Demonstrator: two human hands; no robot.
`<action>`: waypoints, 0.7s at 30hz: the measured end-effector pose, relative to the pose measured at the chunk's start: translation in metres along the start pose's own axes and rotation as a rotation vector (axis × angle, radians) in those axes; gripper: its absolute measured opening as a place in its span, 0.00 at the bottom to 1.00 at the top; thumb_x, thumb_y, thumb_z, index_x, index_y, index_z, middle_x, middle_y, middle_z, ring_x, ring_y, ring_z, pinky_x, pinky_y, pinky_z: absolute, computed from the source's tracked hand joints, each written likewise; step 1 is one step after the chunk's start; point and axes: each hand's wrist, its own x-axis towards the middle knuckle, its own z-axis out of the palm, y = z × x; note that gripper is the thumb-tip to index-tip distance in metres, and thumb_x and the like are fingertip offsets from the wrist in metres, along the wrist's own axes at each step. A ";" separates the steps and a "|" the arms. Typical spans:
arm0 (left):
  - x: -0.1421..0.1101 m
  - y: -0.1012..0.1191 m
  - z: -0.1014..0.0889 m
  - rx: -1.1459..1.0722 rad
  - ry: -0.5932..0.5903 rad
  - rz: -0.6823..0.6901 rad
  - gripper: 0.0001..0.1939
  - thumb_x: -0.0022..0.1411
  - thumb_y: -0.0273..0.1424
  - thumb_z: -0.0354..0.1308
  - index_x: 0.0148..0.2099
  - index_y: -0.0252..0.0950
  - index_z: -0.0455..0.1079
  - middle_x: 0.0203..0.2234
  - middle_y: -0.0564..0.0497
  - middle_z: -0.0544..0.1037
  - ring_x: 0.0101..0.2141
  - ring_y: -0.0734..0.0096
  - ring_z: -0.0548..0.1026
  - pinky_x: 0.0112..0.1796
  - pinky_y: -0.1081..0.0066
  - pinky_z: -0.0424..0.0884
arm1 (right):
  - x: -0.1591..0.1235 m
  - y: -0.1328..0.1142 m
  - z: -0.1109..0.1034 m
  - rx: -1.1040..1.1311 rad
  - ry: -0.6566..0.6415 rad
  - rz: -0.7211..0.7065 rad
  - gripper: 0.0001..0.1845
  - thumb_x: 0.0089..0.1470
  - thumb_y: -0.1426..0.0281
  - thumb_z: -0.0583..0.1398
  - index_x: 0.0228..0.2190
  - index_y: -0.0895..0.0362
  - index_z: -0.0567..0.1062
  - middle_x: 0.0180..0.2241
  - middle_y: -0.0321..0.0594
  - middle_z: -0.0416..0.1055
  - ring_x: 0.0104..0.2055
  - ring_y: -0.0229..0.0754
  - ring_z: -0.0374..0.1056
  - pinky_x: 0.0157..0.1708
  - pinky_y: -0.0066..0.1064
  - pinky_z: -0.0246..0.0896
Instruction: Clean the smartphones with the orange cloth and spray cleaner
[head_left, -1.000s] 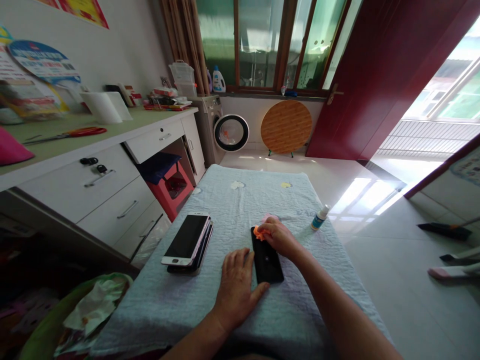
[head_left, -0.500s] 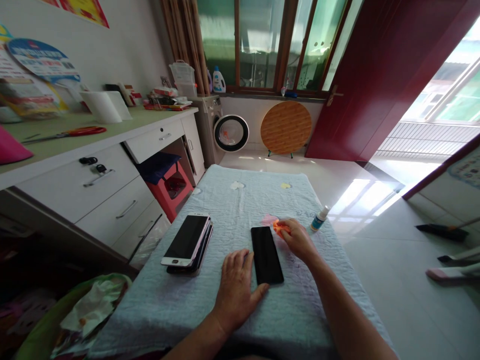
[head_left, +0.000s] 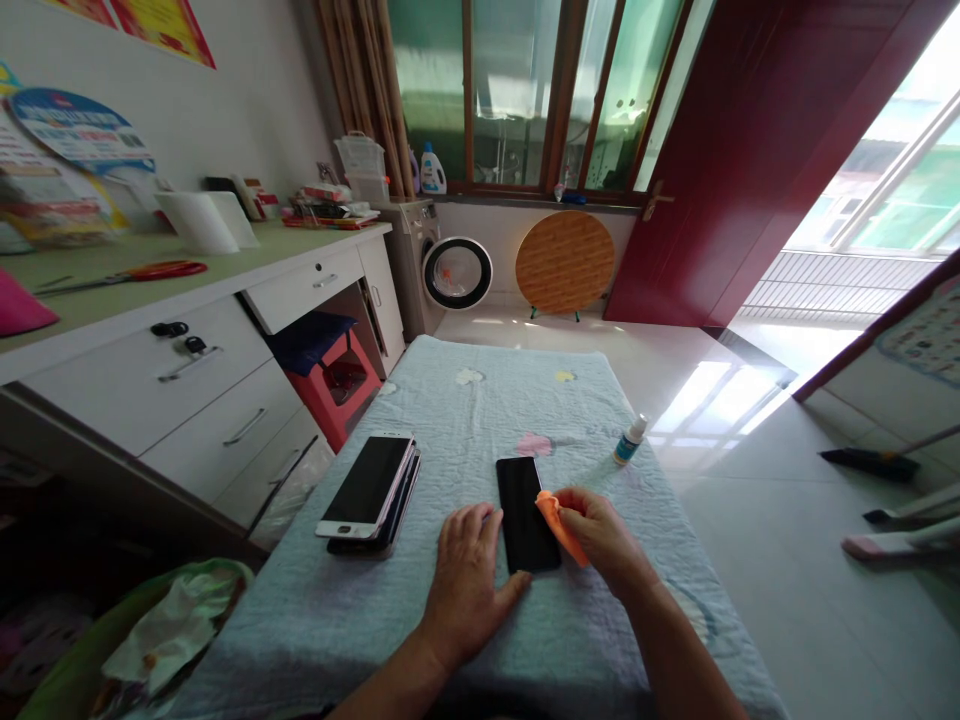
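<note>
A black smartphone (head_left: pixel 529 515) lies screen up on the light blue quilted cloth. My left hand (head_left: pixel 469 575) rests flat on the cloth beside it, index finger at the phone's left edge and thumb stretched along its bottom corner. Pinched in my right hand (head_left: pixel 596 530) is an orange cloth (head_left: pixel 561 528), held at the phone's right edge. To the left sits a stack of phones, a white-framed smartphone (head_left: pixel 370 485) on top. A small spray bottle (head_left: pixel 630 440) with a white cap stands to the right.
The quilted cloth (head_left: pixel 427 400) covers a low table. Along the left runs a white desk (head_left: pixel 195 370) with scissors (head_left: pixel 161 270) and paper rolls (head_left: pixel 199 222) on it. A red stool (head_left: pixel 341 385) stands under the desk. A bin with a green rim (head_left: pixel 82 650) is at lower left.
My right hand has brought the orange cloth from beyond the phone's top right corner down to its right edge; the cloth now hangs more unfolded. My left hand stays put.
</note>
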 end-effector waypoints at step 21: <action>0.012 -0.008 -0.017 -0.212 -0.010 -0.256 0.45 0.45 0.56 0.63 0.57 0.30 0.63 0.53 0.37 0.68 0.55 0.46 0.64 0.56 0.50 0.59 | -0.008 -0.014 0.034 0.637 -0.004 0.099 0.17 0.36 0.65 0.69 0.31 0.59 0.77 0.25 0.35 0.71 0.23 0.33 0.60 0.23 0.24 0.53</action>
